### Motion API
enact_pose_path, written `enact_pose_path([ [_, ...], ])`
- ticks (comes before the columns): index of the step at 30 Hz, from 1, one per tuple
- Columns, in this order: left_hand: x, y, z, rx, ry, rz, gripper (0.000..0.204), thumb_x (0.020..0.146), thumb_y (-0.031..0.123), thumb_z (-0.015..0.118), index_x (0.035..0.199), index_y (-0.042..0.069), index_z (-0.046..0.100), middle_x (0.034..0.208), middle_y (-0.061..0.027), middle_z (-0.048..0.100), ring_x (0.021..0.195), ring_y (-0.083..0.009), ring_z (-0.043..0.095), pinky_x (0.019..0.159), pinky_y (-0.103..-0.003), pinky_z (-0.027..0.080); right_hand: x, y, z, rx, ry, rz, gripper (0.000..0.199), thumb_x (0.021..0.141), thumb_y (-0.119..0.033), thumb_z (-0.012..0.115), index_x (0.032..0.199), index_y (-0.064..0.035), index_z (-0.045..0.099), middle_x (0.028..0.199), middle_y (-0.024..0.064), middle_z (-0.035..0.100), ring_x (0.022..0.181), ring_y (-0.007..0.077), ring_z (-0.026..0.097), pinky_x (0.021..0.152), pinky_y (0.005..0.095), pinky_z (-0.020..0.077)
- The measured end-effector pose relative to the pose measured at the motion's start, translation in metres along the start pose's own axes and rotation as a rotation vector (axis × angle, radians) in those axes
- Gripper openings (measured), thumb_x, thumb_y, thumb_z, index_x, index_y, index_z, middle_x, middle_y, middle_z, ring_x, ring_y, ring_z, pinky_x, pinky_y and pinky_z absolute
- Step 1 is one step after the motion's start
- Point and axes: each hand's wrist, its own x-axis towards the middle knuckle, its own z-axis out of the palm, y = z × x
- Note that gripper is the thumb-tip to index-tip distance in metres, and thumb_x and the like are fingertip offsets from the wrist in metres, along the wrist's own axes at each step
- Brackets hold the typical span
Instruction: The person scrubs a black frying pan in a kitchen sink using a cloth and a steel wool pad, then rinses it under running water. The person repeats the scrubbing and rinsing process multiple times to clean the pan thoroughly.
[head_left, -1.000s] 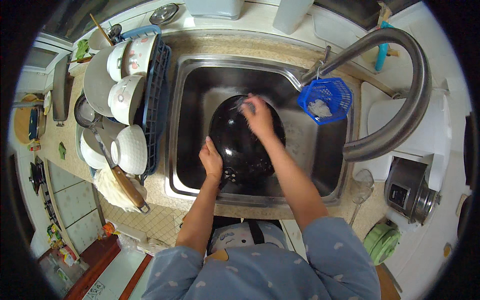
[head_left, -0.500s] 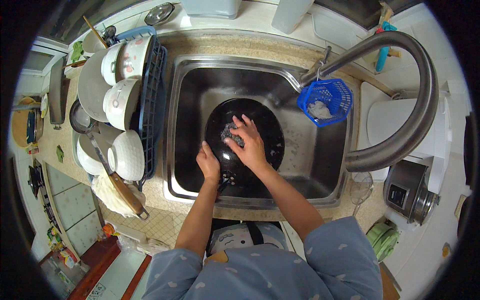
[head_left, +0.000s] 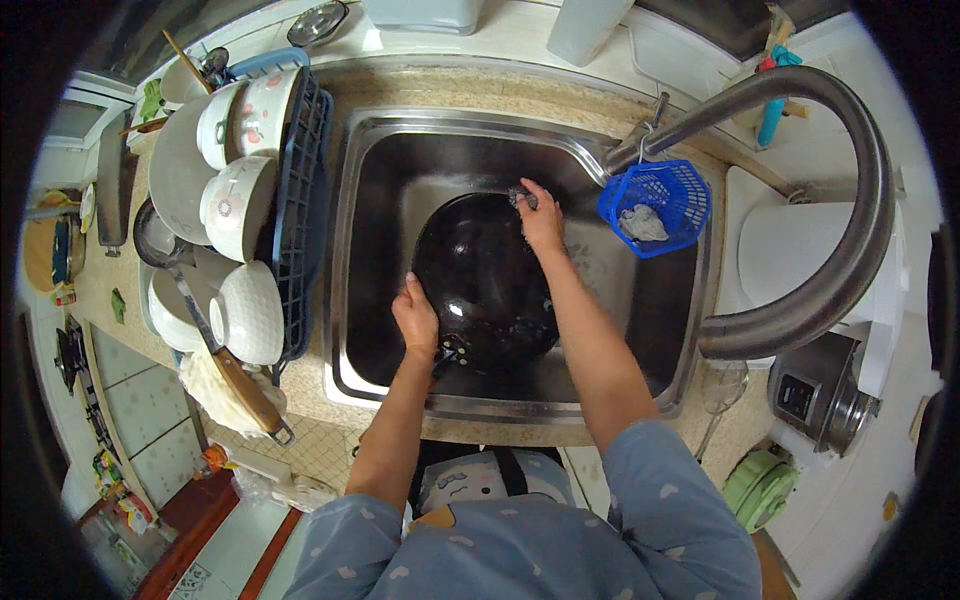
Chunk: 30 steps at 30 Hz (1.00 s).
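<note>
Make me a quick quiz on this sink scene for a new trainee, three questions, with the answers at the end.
1. Which hand holds the gray scrubber?
2. True or false: the black pan lies in the sink.
3. What hangs beside the faucet: A, a ladle; B, a blue basket; C, a white bowl?

Key:
1. The right hand.
2. True.
3. B.

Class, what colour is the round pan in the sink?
The pan is black, clearest in the head view.
</note>
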Motion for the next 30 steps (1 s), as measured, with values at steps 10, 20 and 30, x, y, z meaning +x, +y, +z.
enact_pose_path([
  [10,0.023,-0.005,-0.008,0.151,-0.004,0.033,0.050,0.093,0.030,0.036,0.069,-0.011,0.053,0.058,-0.0199,0.052,0.053,-0.0226,0.041,0.056,-0.038,0.037,-0.149,-0.084,-0.018,-0.168,-0.189,-0.643,0.030,0.076,-0.019,0.061,0.106,-0.0133,0.061,0.126,0.0101,0.046,0.119,0.0328,0.038,0.098,0.0437,0.0326],
  [20,0.028,-0.002,-0.002,0.140,-0.074,0.058,0.047,0.093,0.028,0.038,0.071,-0.011,0.053,0.062,-0.0242,0.053,0.054,-0.0279,0.045,0.058,-0.040,0.038,-0.065,-0.075,0.007,-0.137,-0.167,-0.548,0.028,0.076,-0.025,0.062,0.102,-0.0126,0.063,0.119,0.0098,0.052,0.116,0.0316,0.041,0.097,0.0424,0.0334],
  [30,0.039,-0.022,0.003,0.144,-0.080,-0.071,0.047,0.092,0.030,0.039,0.073,-0.011,0.055,0.065,-0.0246,0.055,0.058,-0.0290,0.048,0.061,-0.040,0.038,-0.057,0.094,-0.046,0.041,0.053,0.421,0.053,0.083,-0.045,0.049,0.119,-0.0068,0.050,0.114,0.0177,0.054,0.109,0.0325,0.048,0.092,0.0377,0.0358],
])
